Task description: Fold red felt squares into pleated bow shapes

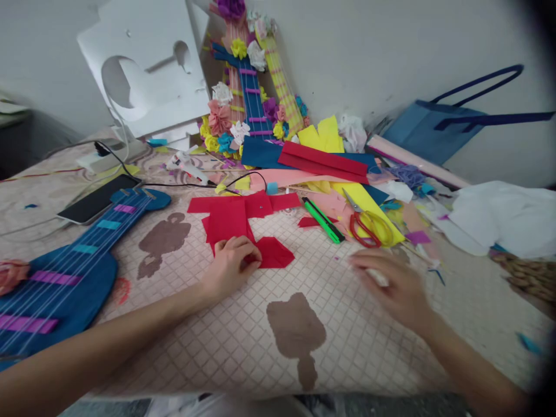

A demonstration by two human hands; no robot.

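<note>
My left hand (pixel 234 262) is closed, its thumb and fingertips pinching the left end of a small folded piece of red paper (pixel 276 255) on the table. Just behind that hand lie more red paper pieces (pixel 228 220), stacked and overlapping. To the right, my right hand (pixel 391 284) hovers over the tablecloth, somewhat blurred, fingers apart with nothing visible between them. Nearest to it are scissors (pixel 365 230) with red and yellow handles. A green utility knife (pixel 324 220) rests between the red pieces and the scissors.
At left lies a blue paper guitar (pixel 78 275) with a phone (pixel 98 200) behind it. A glue gun (pixel 189 167), red strips (pixel 324 162) and yellow paper (pixel 369 208) lie farther back. Flower-decorated guitars (pixel 254 98) lean on the wall. A blue bag (pixel 438 130) stands back right.
</note>
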